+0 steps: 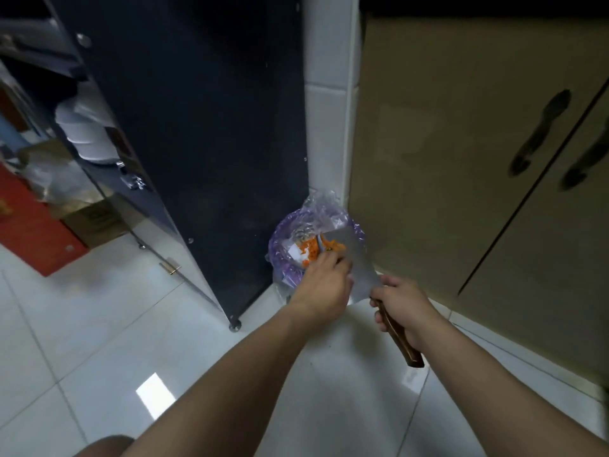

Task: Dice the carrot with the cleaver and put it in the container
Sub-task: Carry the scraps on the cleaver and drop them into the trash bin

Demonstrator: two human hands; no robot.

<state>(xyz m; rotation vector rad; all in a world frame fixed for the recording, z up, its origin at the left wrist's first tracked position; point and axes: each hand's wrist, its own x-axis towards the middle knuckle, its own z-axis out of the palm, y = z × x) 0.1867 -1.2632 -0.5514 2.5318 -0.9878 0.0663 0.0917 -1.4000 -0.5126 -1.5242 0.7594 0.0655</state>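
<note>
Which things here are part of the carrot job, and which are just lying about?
In use: steel cleaver with wooden handle, orange carrot dice, purple bag-lined container, left hand, right hand.
Lying about: stacked white bowls, brown cardboard box, beige cupboard doors.

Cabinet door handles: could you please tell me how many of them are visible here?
2. One dark handle sits on the left cabinet door, the other on the right door, cut off by the picture's edge. More may lie outside the view.

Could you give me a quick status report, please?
Right hand grips cleaver over bin. Left hand pushing carrot off blade. Nothing blocking.
</note>
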